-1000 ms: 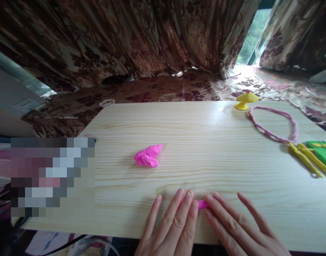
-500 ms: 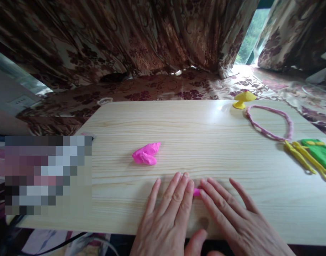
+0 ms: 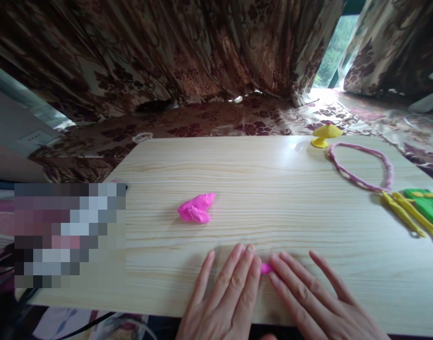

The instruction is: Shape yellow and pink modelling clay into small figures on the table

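Near the front edge of the table, my left hand (image 3: pixel 227 293) lies palm down with its fingers stretched out. My right hand (image 3: pixel 316 297) rests flat beside it, its fingers also extended. Both press on a piece of pink modelling clay (image 3: pixel 266 268), of which only a short stretch shows between the fingertips; its ends are hidden beneath the hands. Farther back and to the left sits a larger folded lump of pink modelling clay (image 3: pixel 196 208), touched by neither hand.
On the wooden table (image 3: pixel 238 165), a yellow clay piece on a foot (image 3: pixel 325 134) stands at the back right. By it lie a twisted pink loop (image 3: pixel 389 174), thin yellow strips (image 3: pixel 402 215) and a green clay piece (image 3: pixel 425 208). A blurred-out patch (image 3: pixel 71 236) covers the left side.
Both hands have slid slightly toward the front edge, and the pink clay between them has moved with them. The view has shifted a little. The larger lump stays in place.
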{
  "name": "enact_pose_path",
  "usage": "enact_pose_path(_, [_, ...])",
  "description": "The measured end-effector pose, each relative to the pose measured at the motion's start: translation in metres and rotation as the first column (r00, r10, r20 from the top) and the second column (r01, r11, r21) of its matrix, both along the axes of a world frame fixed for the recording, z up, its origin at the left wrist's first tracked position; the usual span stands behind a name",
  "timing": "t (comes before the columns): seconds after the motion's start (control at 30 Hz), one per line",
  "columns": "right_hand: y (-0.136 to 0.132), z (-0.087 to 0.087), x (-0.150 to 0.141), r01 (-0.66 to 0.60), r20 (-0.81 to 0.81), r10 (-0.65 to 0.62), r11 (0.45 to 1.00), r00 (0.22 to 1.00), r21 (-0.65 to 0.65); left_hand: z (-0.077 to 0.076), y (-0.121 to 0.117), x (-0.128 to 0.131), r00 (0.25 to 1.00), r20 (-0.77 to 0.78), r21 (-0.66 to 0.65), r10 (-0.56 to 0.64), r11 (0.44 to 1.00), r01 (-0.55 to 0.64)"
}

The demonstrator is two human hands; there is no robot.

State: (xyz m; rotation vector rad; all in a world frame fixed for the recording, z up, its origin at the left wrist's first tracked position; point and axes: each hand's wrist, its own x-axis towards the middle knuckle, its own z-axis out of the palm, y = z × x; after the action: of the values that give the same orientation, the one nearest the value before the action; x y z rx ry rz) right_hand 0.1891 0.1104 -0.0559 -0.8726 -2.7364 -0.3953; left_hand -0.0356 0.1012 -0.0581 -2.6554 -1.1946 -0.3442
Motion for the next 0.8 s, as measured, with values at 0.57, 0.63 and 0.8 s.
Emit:
enact_pose_path(0.57, [0.004, 0.009, 0.000, 0.037, 0.029, -0.035, 0.997, 0.999, -0.074, 0.006, 0.009, 0.003, 0.998, -0.038, -0.067, 0.056, 0.996, -0.058])
enact_pose_path(0.63, [0.011, 0.015, -0.002, 0.103, 0.024, -0.101, 0.990, 0.995, -0.095, 0.013, 0.017, 0.004, 0.994, -0.046, -0.098, 0.103, 0.989, -0.107])
enact_pose_path(0.8, [0.017, 0.020, 0.007, 0.182, -0.009, -0.183, 0.981, 0.983, -0.074, 0.021, 0.021, -0.009, 0.983, -0.004, -0.069, 0.184, 0.981, -0.184])
